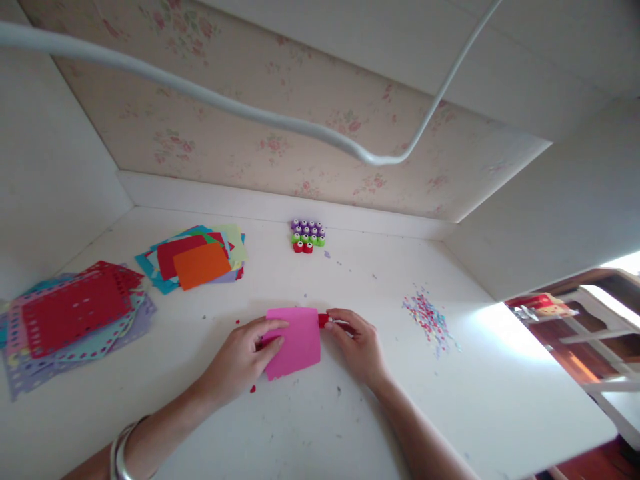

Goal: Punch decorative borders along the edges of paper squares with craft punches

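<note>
A pink sheet of paper (296, 347) is held at its left side by my left hand (250, 347), fingers on top of it. My right hand (356, 339) grips a small red craft punch (324, 320) at the sheet's upper right edge. The punch meets the paper there; how far the edge goes into it cannot be seen. A few small red paper bits (253, 389) lie near my left hand. Further back stand rows of small craft punches (309, 233) in purple, green and red.
Punched sheets (75, 313) with holes are piled at the far left. Beside them lies a stack of coloured paper (203, 265), orange on top. Confetti (427, 317) is heaped on the right. A white cable (250, 117) hangs across the view above the white table (380, 413).
</note>
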Action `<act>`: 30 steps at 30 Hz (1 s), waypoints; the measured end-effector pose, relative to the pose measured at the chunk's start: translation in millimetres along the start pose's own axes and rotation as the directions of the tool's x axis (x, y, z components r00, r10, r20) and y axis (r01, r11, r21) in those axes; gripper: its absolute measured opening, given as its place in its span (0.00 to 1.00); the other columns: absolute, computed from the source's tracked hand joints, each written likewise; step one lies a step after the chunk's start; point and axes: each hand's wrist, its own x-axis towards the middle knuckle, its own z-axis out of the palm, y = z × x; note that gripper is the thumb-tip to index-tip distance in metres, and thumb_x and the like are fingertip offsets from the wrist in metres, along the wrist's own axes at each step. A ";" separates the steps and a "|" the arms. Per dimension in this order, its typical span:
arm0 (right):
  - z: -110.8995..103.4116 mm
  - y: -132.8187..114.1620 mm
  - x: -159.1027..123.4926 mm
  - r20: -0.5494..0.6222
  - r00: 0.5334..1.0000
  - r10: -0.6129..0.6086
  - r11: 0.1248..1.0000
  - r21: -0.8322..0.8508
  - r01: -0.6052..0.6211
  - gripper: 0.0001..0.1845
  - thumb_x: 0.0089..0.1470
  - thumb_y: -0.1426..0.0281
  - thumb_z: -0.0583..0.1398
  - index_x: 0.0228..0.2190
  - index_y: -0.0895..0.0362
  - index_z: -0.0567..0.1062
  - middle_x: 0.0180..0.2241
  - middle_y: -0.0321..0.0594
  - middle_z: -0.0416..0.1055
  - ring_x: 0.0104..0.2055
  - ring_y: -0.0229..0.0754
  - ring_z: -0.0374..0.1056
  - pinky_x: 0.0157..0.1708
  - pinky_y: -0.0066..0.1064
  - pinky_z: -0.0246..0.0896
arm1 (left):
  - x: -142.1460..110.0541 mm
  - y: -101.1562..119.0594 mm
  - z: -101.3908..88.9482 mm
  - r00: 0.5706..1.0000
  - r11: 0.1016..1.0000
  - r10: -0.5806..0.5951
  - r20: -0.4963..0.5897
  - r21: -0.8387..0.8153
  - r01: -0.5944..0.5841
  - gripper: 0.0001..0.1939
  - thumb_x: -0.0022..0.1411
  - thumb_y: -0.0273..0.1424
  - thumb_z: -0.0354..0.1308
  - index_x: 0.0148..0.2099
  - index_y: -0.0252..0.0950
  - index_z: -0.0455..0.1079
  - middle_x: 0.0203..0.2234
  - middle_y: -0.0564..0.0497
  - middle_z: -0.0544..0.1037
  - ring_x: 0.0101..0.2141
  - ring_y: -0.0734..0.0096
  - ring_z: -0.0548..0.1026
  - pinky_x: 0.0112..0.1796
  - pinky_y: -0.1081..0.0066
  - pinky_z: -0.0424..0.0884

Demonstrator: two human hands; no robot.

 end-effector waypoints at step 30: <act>-4.6 -7.6 -5.8 0.221 0.940 -0.261 0.897 -0.305 0.321 0.15 0.61 0.70 0.57 0.48 0.49 0.77 0.48 0.43 0.76 0.50 0.47 0.72 0.51 0.40 0.70 | -20.3 12.7 17.1 0.915 0.692 0.403 0.014 0.650 -0.315 0.16 0.65 0.34 0.55 0.55 0.40 0.71 0.54 0.41 0.67 0.52 0.52 0.70 0.50 0.54 0.71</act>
